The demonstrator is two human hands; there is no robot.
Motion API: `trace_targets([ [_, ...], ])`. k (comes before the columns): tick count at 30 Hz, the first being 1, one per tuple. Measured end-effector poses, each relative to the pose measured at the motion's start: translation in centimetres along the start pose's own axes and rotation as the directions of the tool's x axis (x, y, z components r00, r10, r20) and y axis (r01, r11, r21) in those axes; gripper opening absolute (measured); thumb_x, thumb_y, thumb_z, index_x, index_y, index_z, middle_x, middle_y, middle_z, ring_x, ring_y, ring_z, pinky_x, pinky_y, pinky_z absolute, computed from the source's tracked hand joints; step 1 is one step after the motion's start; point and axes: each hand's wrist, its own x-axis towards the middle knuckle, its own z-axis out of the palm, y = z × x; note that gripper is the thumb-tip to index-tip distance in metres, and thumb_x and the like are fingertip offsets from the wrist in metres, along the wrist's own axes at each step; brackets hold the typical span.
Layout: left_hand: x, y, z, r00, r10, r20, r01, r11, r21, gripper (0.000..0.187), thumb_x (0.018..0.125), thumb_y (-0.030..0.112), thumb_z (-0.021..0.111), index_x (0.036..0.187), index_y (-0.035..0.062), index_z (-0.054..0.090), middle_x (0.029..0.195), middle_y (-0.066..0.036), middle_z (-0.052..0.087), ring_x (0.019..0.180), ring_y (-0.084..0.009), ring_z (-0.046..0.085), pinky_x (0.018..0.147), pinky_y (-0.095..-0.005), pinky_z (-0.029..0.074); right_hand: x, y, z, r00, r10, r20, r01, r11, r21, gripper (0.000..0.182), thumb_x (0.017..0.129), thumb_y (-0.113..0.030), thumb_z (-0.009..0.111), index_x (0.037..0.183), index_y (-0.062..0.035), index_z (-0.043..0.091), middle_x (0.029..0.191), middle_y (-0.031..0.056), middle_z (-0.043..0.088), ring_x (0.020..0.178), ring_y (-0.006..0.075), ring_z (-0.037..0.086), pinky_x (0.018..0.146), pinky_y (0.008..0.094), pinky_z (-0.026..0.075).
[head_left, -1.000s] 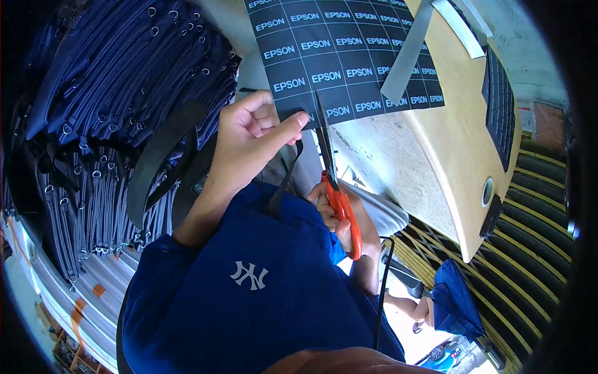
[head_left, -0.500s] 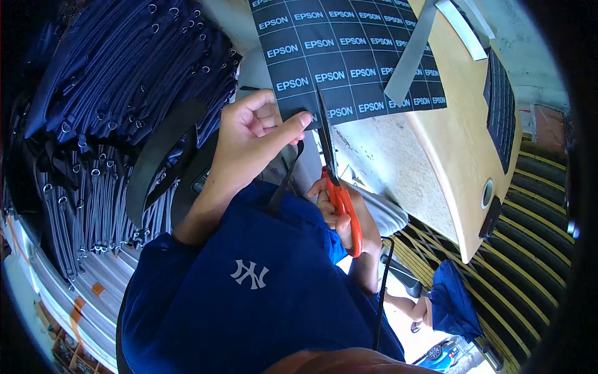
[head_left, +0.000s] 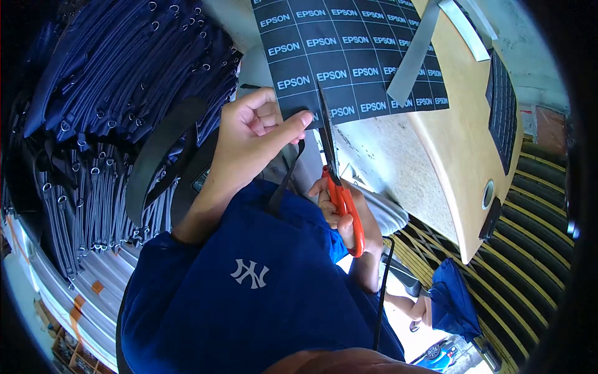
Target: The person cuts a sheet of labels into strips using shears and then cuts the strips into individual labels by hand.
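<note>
A dark sheet printed with rows of white EPSON labels point(head_left: 349, 62) is held up in front of me. My left hand point(head_left: 252, 137) pinches its near edge between thumb and fingers, close to the left corner. In my right hand point(head_left: 333, 209) are scissors with orange-red handles point(head_left: 351, 218), fingers and thumb through the loops. Their dark blades point(head_left: 327, 140) point away from me and reach into the sheet from its near edge, just right of my left thumb, along a line between labels. A grey strip point(head_left: 412, 59) lies across the sheet's right part.
Many navy straps with metal rings point(head_left: 124, 75) hang at the left. A light wooden board point(head_left: 464, 143) with a round hole stands at the right, beside a slatted shutter point(head_left: 529, 230). Another person's arm point(head_left: 405, 306) shows at the lower right.
The sheet has shifted very slightly to the right, and the blade tips sit a little farther up it. Both hands keep almost the same place and grip.
</note>
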Motion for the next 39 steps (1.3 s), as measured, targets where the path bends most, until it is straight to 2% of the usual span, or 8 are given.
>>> trace_targets([
  [14, 0.0, 0.5, 0.3, 1.0, -0.011, -0.013, 0.011, 0.999, -0.034, 0.013, 0.08, 0.002, 0.069, 0.081, -0.0018, 0.057, 0.07, -0.005, 0.064, 0.063, -0.0061, 0.059, 0.058, -0.0201, 0.049, -0.1, 0.3, 0.2, 0.997, 0.075, 0.003, -0.075, 0.997, 0.019, 0.071, 0.084, -0.068, 0.044, 0.064, 0.0004, 0.043, 0.071, 0.017, 0.045, 0.079, 0.0339, 0.054, 0.064, 0.0414, 0.04],
  [20, 0.1, 0.1, 0.2, 1.0, -0.02, -0.006, 0.02, 0.997, -0.072, 0.012, 0.08, 0.002, 0.069, 0.082, -0.0017, 0.058, 0.068, -0.005, 0.063, 0.061, -0.0055, 0.058, 0.056, -0.0195, 0.046, -0.2, -0.1, 0.5, 0.986, 0.168, -0.024, -0.167, 0.986, 0.026, 0.061, 0.091, -0.055, 0.044, 0.073, 0.0024, 0.052, 0.078, 0.0172, 0.05, 0.072, 0.0238, 0.055, 0.063, 0.0373, 0.041],
  [25, 0.1, 0.1, 0.1, 1.0, -0.02, -0.005, 0.019, 0.998, -0.062, 0.012, 0.08, 0.002, 0.07, 0.082, -0.0021, 0.058, 0.064, -0.003, 0.061, 0.059, -0.0054, 0.058, 0.055, -0.0193, 0.045, -0.2, -0.8, 0.4, 0.953, 0.302, 0.009, -0.302, 0.951, 0.069, 0.049, 0.095, -0.045, 0.043, 0.09, 0.0027, 0.053, 0.059, 0.0032, 0.049, 0.047, 0.0103, 0.047, 0.048, 0.0266, 0.037],
  [28, 0.1, 0.1, 0.1, 1.0, -0.005, 0.0, 0.005, 0.999, -0.039, 0.013, 0.08, 0.002, 0.07, 0.081, -0.0016, 0.058, 0.063, -0.003, 0.06, 0.059, -0.0054, 0.058, 0.055, -0.0193, 0.045, 0.1, -1.0, 1.1, 0.962, 0.273, -0.02, -0.269, 0.958, 0.097, 0.07, 0.091, -0.06, 0.037, 0.091, 0.0091, 0.048, 0.056, 0.0003, 0.039, 0.04, 0.0052, 0.04, 0.036, 0.0194, 0.031],
  [32, 0.1, 0.2, 0.1, 1.0, -0.003, -0.011, 0.003, 0.999, -0.031, 0.013, 0.08, 0.003, 0.07, 0.082, -0.0017, 0.058, 0.063, -0.003, 0.06, 0.059, -0.0056, 0.058, 0.054, -0.0192, 0.045, 0.0, -1.0, 1.2, 0.966, 0.255, -0.04, -0.249, 0.961, 0.121, 0.066, 0.092, -0.058, 0.037, 0.088, 0.0072, 0.048, 0.056, 0.0011, 0.04, 0.04, 0.0055, 0.039, 0.036, 0.0196, 0.031],
  [34, 0.1, -0.1, -0.1, 1.0, 0.005, 0.002, -0.005, 1.0, -0.02, 0.013, 0.08, 0.002, 0.07, 0.084, -0.0027, 0.058, 0.064, -0.004, 0.061, 0.059, -0.0057, 0.058, 0.055, -0.0191, 0.045, -0.2, -1.0, 0.9, 0.954, 0.299, -0.014, -0.294, 0.944, 0.148, 0.044, 0.095, -0.043, 0.044, 0.087, -0.0002, 0.051, 0.05, -0.0021, 0.043, 0.041, 0.007, 0.043, 0.04, 0.0239, 0.034],
  [37, 0.2, 0.0, -0.2, 1.0, 0.001, 0.014, 0.0, 0.999, -0.04, 0.014, 0.08, 0.002, 0.07, 0.085, -0.0031, 0.058, 0.066, -0.005, 0.062, 0.059, -0.006, 0.058, 0.055, -0.0191, 0.046, -0.2, -0.9, 0.9, 0.954, 0.299, -0.012, -0.292, 0.941, 0.17, 0.038, 0.096, -0.037, 0.046, 0.084, -0.0015, 0.05, 0.05, -0.0019, 0.043, 0.04, 0.007, 0.044, 0.039, 0.0235, 0.033],
  [39, 0.2, 0.3, -0.1, 1.0, -0.005, 0.008, 0.006, 0.999, -0.048, 0.014, 0.08, 0.002, 0.07, 0.085, -0.0032, 0.058, 0.067, -0.005, 0.063, 0.06, -0.0061, 0.058, 0.055, -0.0191, 0.046, -0.2, -1.0, 1.0, 0.956, 0.292, -0.036, -0.287, 0.952, 0.11, 0.047, 0.096, -0.042, 0.042, 0.081, 0.001, 0.049, 0.05, -0.0005, 0.042, 0.039, 0.0067, 0.042, 0.037, 0.0221, 0.032],
])
